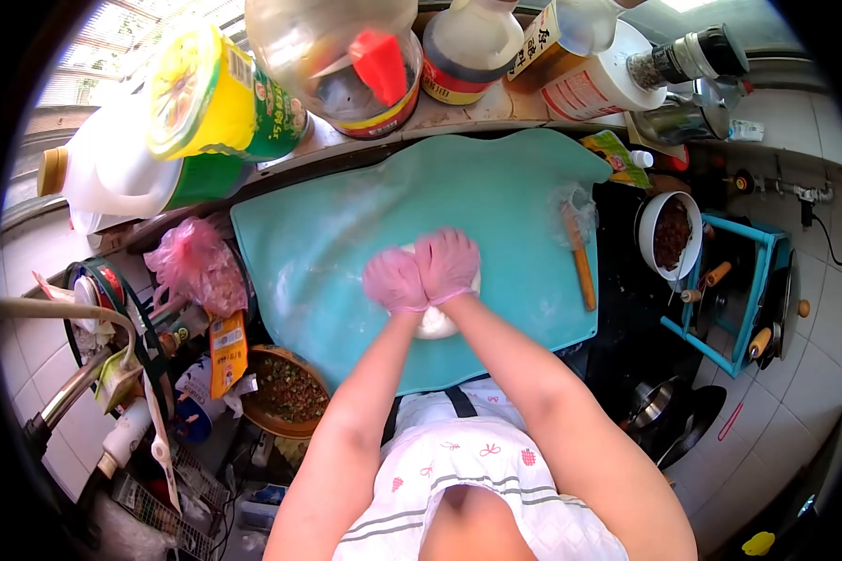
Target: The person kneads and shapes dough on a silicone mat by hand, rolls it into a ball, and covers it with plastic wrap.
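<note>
Both hands: left hand (393, 281) and right hand (448, 266) unclenched, side by side, pressing down.
Dough (436, 325): directly under my palms, showing toward my body, equally near both, on the mat (500, 187).

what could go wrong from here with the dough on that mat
The mat has a wavy far edge, so it might shift or bunch under pushing. The left hand and right hand press the dough in thin gloves, which could stick or tear. The rolling pin lies near the mat's right edge, so a bump might send it off.
</note>
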The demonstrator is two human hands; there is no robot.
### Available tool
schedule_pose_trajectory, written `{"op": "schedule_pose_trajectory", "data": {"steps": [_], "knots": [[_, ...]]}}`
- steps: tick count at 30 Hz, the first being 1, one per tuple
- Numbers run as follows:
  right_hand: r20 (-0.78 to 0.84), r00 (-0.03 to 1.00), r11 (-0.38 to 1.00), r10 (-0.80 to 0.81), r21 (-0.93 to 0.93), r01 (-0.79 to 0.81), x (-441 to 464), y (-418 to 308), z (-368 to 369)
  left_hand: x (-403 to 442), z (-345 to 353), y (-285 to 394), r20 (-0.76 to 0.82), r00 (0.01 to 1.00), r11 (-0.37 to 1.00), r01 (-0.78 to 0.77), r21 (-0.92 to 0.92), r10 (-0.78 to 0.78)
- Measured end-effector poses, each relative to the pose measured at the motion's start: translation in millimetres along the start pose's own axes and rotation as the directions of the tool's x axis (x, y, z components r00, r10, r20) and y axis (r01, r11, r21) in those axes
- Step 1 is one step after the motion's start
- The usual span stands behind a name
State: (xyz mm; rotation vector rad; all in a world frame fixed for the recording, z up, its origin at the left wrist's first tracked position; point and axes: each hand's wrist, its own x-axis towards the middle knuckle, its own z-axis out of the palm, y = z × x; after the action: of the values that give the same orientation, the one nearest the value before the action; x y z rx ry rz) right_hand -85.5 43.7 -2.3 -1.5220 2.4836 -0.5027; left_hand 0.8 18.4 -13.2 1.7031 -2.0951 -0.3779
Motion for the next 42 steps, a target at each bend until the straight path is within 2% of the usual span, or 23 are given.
{"op": "schedule_pose_trajectory", "data": {"steps": [3,6,9,12,15,18,21,23,24,25,26,29,31,33,36,37,39,40,42], "knots": [[0.114,0.989,0.996,0.091,-0.028,-0.088,17.6,-3.5,-2.4,12.8,9.7,-3.1,-0.076,0.997,0.997,-0.024,-0.077,0.018],[0.108,0.975,0.981,0.193,0.013,-0.195,32.3,-7.2,-0.2,21.6,13.7,-0.2,-0.111,0.993,0.996,0.020,-0.086,-0.029],[0.281,0.925,0.965,0.257,-0.028,-0.260,45.0,-12.9,-9.8,30.2,-4.7,12.6,0.077,0.984,0.970,0.175,-0.170,-0.164],[0.014,0.994,0.994,0.113,0.005,-0.113,33.9,-10.0,-5.3,44.8,-31.9,26.4,0.232,0.961,0.978,0.177,-0.111,-0.147],[0.123,0.987,0.991,-0.102,0.095,0.091,17.0,3.3,-10.2,38.3,-37.4,11.7,0.213,0.977,0.964,0.047,-0.261,0.010],[0.337,0.941,0.860,-0.032,0.489,-0.145,-4.8,4.0,-48.7,32.9,-66.8,2.9,0.524,0.850,0.965,0.172,-0.196,-0.045],[0.319,0.948,0.810,0.007,0.554,-0.193,-31.4,3.7,-70.3,3.5,-85.7,3.2,0.452,0.881,0.895,0.307,-0.323,-0.139],[0.249,0.967,0.874,0.056,0.456,-0.168,-57.6,-4.9,-78.4,-35.5,-74.7,-7.3,0.235,0.971,0.978,0.001,-0.210,0.050],[0.212,0.974,0.902,0.079,0.402,-0.160,-71.8,-7.7,-80.1,-52.4,-75.4,-3.3,0.157,0.985,0.983,-0.049,-0.177,0.077],[-0.044,0.999,0.940,0.022,0.341,-0.006,-89.6,-7.8,-64.3,-69.4,-76.1,0.6,0.078,0.992,0.986,-0.093,-0.136,0.104],[-0.286,0.956,0.962,-0.058,0.241,0.130,-105.6,-8.8,-47.1,-82.4,-81.2,7.9,0.023,0.999,0.989,-0.038,-0.145,0.042],[-0.288,0.957,0.995,-0.021,0.089,0.049,-123.0,-12.2,-35.2,-107.9,-61.9,-6.6,0.066,0.998,0.997,-0.004,-0.083,0.009],[-0.332,0.940,0.988,-0.076,0.102,0.115,-113.5,-12.0,-21.8,-105.3,-32.6,-28.0,0.133,0.990,0.999,-0.037,-0.009,0.038],[-0.318,0.943,0.983,-0.100,0.113,0.142,-98.5,-8.0,-13.9,-94.7,-24.7,-29.7,0.256,0.966,0.996,-0.010,0.092,-0.014],[-0.257,0.963,0.990,-0.085,0.090,0.112,-61.1,-0.3,-6.4,-58.5,-25.1,-2.7,0.048,0.997,0.998,0.060,0.011,-0.061],[-0.191,0.979,0.992,-0.074,0.082,0.091,-52.9,0.6,-7.7,-51.4,-20.3,-0.9,0.035,0.994,0.993,0.109,-0.043,-0.107],[-0.066,0.996,0.996,-0.059,0.060,0.063,-32.9,2.3,-8.4,-35.0,-15.1,6.2,0.115,0.979,0.985,0.168,0.037,-0.171],[-0.095,0.993,0.995,-0.072,0.066,0.078,-23.8,5.9,-3.2,-27.4,-11.8,8.1,0.150,0.967,0.977,0.196,0.080,-0.206],[-0.151,0.985,0.991,-0.088,0.084,0.101,-10.8,7.3,3.3,-17.0,-2.7,0.4,0.106,0.986,0.988,0.119,0.095,-0.129]]}}
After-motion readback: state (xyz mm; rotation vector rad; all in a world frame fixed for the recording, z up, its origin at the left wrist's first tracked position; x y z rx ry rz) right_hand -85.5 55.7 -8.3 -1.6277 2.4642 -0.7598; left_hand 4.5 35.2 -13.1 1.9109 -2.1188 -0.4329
